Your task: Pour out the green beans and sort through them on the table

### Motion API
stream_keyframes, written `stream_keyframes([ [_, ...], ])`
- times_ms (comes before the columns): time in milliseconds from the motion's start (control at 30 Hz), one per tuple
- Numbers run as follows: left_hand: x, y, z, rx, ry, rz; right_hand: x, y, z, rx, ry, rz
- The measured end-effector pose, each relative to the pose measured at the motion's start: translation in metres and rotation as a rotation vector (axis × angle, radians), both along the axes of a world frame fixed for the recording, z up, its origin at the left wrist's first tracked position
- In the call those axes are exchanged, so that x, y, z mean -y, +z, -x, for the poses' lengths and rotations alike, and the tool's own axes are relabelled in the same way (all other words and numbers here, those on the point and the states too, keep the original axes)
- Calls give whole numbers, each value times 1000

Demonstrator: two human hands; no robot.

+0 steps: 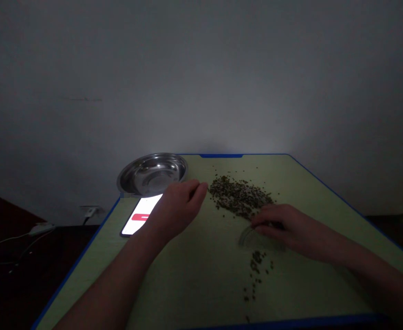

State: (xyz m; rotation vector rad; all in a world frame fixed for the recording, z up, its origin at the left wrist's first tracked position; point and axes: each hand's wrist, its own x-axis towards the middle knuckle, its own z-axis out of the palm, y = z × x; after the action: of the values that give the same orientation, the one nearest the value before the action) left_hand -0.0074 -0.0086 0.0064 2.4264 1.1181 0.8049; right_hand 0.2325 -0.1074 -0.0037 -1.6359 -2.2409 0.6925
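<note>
A pile of small dark beans or seeds (pixel 240 196) is spread over the middle of the table. At its near right edge is my right hand (pixel 278 222), thumb and fingers pinched together; what they hold, if anything, is hidden. A smaller scatter of the same beans (pixel 256 263) lies closer to me. My left hand (pixel 180 206) is closed, fingers curled in with the thumb against them, left of the pile and in front of a steel bowl (pixel 124 181). Whatever is inside that fist does not show.
A phone (pixel 135 222) with a bright screen lies left of my left forearm. The pale green table (pixel 201 284) has a blue edge and stands against a grey wall (pixel 201 78). On the floor at left are a power strip (pixel 41 228) and cables. The room is dim.
</note>
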Motion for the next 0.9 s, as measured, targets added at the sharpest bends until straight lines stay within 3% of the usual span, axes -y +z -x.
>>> stream_keyframes([
  [300, 1, 1, 2, -7, 3, -23, 18, -11, 21, -40, -46, 22],
  [900, 2, -2, -1, -47, -30, -8, 38, -9, 47, -136, 103, 96],
])
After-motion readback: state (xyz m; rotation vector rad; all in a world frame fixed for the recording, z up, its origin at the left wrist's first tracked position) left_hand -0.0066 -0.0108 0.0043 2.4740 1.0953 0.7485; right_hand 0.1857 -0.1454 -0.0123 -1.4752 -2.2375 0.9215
